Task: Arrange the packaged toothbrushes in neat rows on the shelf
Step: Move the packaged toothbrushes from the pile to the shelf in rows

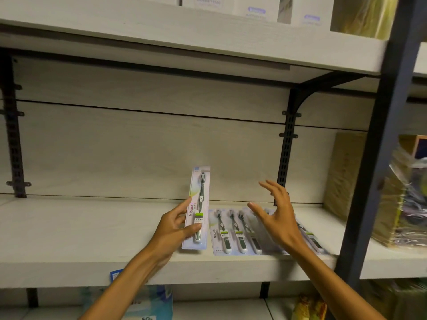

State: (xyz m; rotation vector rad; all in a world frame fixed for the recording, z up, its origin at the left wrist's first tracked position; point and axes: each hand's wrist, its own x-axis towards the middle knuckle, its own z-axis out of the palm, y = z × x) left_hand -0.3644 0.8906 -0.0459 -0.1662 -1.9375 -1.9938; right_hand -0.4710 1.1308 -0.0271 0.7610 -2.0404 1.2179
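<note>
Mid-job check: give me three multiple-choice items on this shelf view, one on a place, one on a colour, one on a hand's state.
1. Where does the row of packaged toothbrushes lie?
A. middle shelf
B. top shelf
C. floor

2. What colour is the label band on the held toothbrush pack?
A. red
B. green
C. blue

3. What is the right hand doing?
A. gripping a pack
B. making a fist
C. open, fingers spread

Answers: 1 A, packs lie flat there; 2 B, green band above the left hand; 3 C, it holds nothing.
</note>
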